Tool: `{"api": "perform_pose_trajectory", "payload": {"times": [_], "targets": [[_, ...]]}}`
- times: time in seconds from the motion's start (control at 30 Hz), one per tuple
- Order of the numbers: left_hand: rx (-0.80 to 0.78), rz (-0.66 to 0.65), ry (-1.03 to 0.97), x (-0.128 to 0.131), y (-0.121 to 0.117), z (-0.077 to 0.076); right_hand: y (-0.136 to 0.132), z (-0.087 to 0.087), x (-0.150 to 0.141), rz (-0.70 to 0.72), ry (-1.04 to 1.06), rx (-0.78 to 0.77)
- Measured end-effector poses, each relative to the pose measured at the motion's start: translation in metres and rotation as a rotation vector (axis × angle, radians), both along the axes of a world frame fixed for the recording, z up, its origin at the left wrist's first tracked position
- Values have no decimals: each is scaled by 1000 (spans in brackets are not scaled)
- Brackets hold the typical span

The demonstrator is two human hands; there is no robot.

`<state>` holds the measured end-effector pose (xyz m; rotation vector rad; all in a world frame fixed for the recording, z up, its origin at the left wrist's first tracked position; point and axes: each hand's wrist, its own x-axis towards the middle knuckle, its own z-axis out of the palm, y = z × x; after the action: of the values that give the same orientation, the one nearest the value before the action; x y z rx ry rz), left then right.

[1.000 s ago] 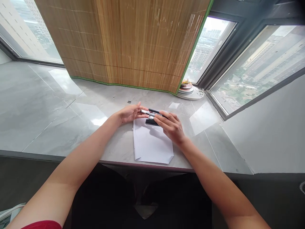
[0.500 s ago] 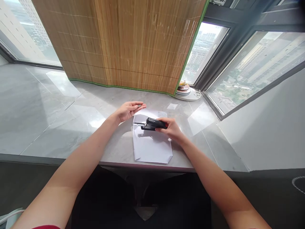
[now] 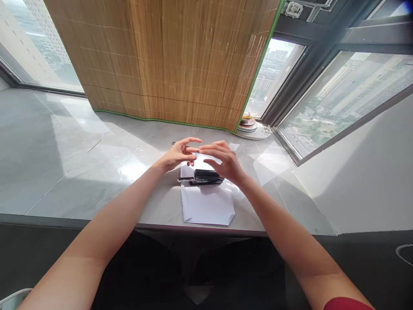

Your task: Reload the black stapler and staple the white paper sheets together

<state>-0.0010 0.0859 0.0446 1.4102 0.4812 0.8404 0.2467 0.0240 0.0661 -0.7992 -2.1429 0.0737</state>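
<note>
A black stapler [image 3: 208,177] lies on the white paper [image 3: 208,204], with its metal tray sticking out to the left. Above its left end, my left hand [image 3: 178,156] has its fingers apart. My right hand [image 3: 226,160] hovers over the stapler's right part, fingers stretched and thumb apart. Fingertips of both hands meet or nearly meet; anything tiny between them is too small to make out. Just behind my left hand, a small dark piece [image 3: 173,142] shows on the counter, partly hidden.
The grey tiled counter [image 3: 97,172] ends at a front edge before my lap. A bamboo blind [image 3: 167,64] hangs at the back. Stacked plates [image 3: 253,129] stand in the right corner by the window [image 3: 348,99]. A pale paper piece [image 3: 234,147] lies behind my right hand.
My right hand has let go of the stapler, which now rests on the paper, and moved up to my left hand. The small strip seen in my left fingers no longer shows there.
</note>
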Motion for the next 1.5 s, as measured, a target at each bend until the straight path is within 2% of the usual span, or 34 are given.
{"api": "perform_pose_trajectory", "payload": {"times": [0.13, 0.2, 0.23, 0.27, 0.33, 0.37, 0.4, 0.43, 0.53, 0.63, 0.73, 0.83, 0.9, 0.97, 1.03, 1.07, 1.17, 1.23, 1.3, 1.37, 1.5], "targets": [[48, -66, 31, 5, -2, 2, 15, -3, -25, 57, -68, 34], [120, -17, 68, 2, 2, 2, 17, -3, -25, 25, -3, 19], [176, 91, 84, -3, 6, 1, 18, -3, -20, -17, 51, 9], [242, 264, 109, -9, 11, -1, 19, -1, -10, -77, 105, 1], [377, 749, 207, -26, 24, -6, 23, -1, 21, -231, 173, -29], [428, 945, 338, -36, 31, -9, 27, -3, 41, -314, 169, -58], [463, 1024, 502, -45, 37, -13, 31, -7, 61, -398, 144, -103], [492, 1035, 651, -52, 42, -17, 36, -13, 82, -498, 126, -155], [564, 891, 981, -60, 50, -26, 48, -38, 128, -737, 141, -314], [616, 763, 1123, -54, 52, -29, 60, -59, 145, -819, 149, -379], [633, 768, 1101, -49, 51, -28, 69, -68, 146, -788, 99, -380], [597, 831, 985, -45, 51, -26, 72, -68, 144, -733, 54, -407], [557, 859, 845, -42, 50, -25, 68, -63, 141, -738, 75, -347], [467, 864, 662, -37, 48, -25, 58, -53, 132, -746, 135, -223], [319, 836, 465, -32, 47, -25, 42, -41, 116, -657, 199, -143], [241, 808, 372, -31, 47, -25, 33, -34, 106, -559, 218, -145], [74, 725, 154, -30, 48, -26, 7, -21, 69, -114, 153, -248], [11, 707, 70, -33, 50, -27, -7, -19, 45, 100, 26, -315], [-36, 742, 23, -35, 53, -29, -16, -23, 25, 133, -120, -366], [-75, 795, 10, -37, 55, -31, -21, -29, 11, 62, -236, -403], [-58, 837, 59, -35, 53, -29, -25, -36, 2, 8, -252, -411]]}}
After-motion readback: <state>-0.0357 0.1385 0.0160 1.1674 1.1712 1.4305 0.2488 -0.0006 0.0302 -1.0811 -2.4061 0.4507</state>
